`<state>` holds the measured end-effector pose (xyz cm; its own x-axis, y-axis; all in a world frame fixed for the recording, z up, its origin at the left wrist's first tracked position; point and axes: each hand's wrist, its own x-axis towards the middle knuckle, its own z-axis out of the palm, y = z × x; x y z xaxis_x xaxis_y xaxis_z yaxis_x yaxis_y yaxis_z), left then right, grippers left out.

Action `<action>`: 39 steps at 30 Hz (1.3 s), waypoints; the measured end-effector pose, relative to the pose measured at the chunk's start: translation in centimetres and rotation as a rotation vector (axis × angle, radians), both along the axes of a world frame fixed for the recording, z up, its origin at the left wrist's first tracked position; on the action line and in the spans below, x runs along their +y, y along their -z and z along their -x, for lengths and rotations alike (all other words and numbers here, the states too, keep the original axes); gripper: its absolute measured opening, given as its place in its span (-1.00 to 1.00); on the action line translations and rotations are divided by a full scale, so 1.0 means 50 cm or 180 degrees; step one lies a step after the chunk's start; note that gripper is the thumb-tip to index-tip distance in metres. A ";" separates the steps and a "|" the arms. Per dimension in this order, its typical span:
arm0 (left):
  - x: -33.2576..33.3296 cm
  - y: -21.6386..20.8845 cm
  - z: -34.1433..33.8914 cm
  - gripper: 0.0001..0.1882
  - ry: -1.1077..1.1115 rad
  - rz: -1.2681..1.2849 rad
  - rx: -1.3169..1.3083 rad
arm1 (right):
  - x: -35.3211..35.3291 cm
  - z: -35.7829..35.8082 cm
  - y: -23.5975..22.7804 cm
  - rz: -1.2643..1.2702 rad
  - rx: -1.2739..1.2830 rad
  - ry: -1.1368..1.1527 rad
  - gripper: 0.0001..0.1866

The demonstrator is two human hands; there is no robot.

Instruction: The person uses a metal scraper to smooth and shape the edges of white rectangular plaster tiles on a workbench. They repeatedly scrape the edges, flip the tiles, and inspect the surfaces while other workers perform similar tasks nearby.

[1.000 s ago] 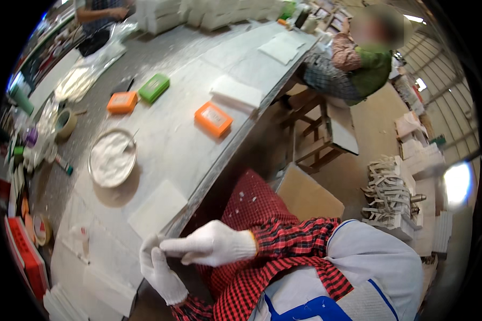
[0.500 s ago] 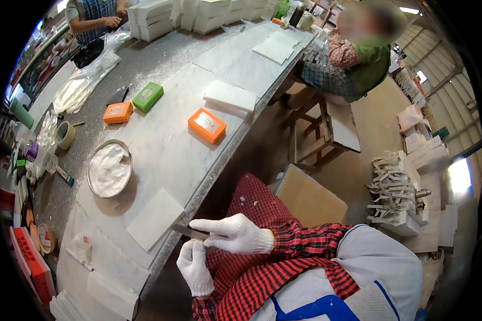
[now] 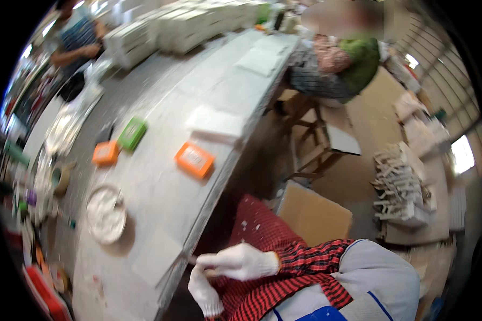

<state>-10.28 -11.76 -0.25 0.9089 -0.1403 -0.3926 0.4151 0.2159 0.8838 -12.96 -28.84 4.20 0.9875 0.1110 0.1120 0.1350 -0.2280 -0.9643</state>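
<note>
At the front edge of the table (image 3: pixel 204 206) my two hands, in white knitted gloves, are close together, fingertips meeting. My right hand (image 3: pixel 241 261) comes in from the right in a red and black plaid sleeve, fingers pressed together and pointing left. Just below it my left hand (image 3: pixel 203 291) is closed, fingertips up against the right hand's. A small pale end shows at the fingertips, too blurred to name. Beside them on the table lies a flat white sheet (image 3: pixel 158 257), near the edge. Farther left stands a round metal bowl (image 3: pixel 124 227) of white, creamy stuff.
Orange boxes (image 3: pixel 194 160) (image 3: pixel 106 153) and a green box (image 3: pixel 132 134) lie on the table, near a white slab (image 3: pixel 217 124). White blocks (image 3: pixel 182 27) are stacked at the back. One person (image 3: pixel 332 67) sits by a wooden stool (image 3: pixel 340 139); another (image 3: pixel 72 45) stands far left. A cardboard box (image 3: pixel 316 214) is on the floor.
The view has shifted and blurred, so the table things and my hands appear lower. A thin grey strip seen between my hands earlier is no longer clear. My hands remain together.
</note>
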 end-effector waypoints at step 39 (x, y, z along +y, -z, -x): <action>0.090 -0.091 -0.056 -0.57 0.1103 -0.0424 0.0139 | 0.092 -0.577 -0.119 0.4158 -0.1967 -0.0087 -0.89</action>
